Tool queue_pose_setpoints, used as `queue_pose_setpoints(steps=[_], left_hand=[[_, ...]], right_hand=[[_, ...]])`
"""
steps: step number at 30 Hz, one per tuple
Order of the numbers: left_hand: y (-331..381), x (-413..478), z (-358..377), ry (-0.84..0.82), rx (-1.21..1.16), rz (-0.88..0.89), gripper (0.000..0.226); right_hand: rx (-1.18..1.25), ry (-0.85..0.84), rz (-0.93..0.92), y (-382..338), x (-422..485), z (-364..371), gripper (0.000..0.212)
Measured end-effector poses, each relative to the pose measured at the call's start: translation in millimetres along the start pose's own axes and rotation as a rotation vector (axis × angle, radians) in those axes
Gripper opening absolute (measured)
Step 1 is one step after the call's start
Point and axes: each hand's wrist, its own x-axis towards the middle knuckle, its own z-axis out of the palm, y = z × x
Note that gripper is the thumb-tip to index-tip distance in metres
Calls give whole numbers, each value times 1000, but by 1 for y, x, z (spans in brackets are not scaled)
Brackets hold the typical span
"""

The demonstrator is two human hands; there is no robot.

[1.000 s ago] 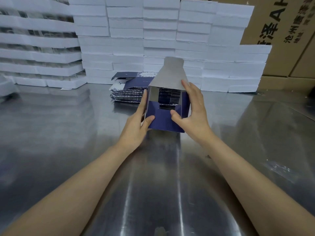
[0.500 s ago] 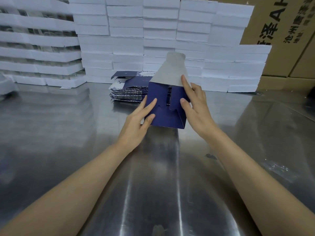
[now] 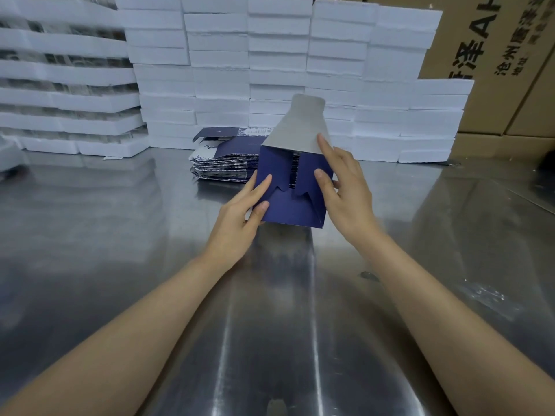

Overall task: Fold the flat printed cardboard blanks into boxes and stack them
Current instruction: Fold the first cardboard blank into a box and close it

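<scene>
A dark blue cardboard box [image 3: 292,210] stands half formed above the steel table, its end facing me. Two side flaps are folded in over the bottom flap, and a grey top flap [image 3: 300,127] sticks up. My left hand [image 3: 240,217] holds the box's left side, fingers straight on the left flap and thumb on the bottom flap. My right hand [image 3: 345,190] holds the right side, thumb pressing the right flap, index finger on the grey flap. Behind the box lies a stack of flat printed blanks [image 3: 222,163].
The steel table [image 3: 270,325] stretches toward me. White foam boxes [image 3: 270,55] are stacked in a wall along the back and left. Brown printed cartons [image 3: 495,55] stand at the back right. A clear plastic scrap [image 3: 483,295] lies on the table at right.
The two side flaps, open a second ago, are now folded in over the box's end. Both thumbs moved onto the flaps and the box tilted slightly.
</scene>
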Motion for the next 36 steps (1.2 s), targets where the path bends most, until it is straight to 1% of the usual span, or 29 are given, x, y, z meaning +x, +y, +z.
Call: queue_pose_setpoints(steps=[2, 5, 8, 9, 12, 16, 19, 24, 25, 31, 36], left_hand=[[-1, 0, 0, 1, -1, -4, 46], [-1, 0, 0, 0, 7, 2, 46], [0, 0, 0, -1, 4, -2, 47], [0, 0, 0, -1, 4, -4, 48], [3, 0, -1, -3, 3, -16, 49], [7, -1, -1, -8, -2, -6, 49], [8, -1, -1, -3, -17, -21, 49], [7, -1, -1, -20, 3, 11, 53], [7, -1, 0, -30, -2, 16, 54], [9, -3, 1, -45, 1, 55, 55], [8, -3, 1, -43, 40, 93, 57]], right_hand=[[80, 13, -5, 1, -2, 2, 55], [260, 86, 3, 1, -5, 4, 64], [270, 103, -32, 1, -5, 6, 65], [262, 102, -43, 2, -5, 6, 61], [240, 107, -82, 8, -5, 7, 31], [265, 46, -24, 3, -8, 10, 25], [141, 39, -45, 2, -9, 14, 35], [-15, 130, -53, 3, -10, 15, 57], [-54, 146, -54, 3, -10, 16, 59], [-208, 224, -85, 3, -13, 19, 60], [-262, 267, -100, 4, -14, 17, 52]])
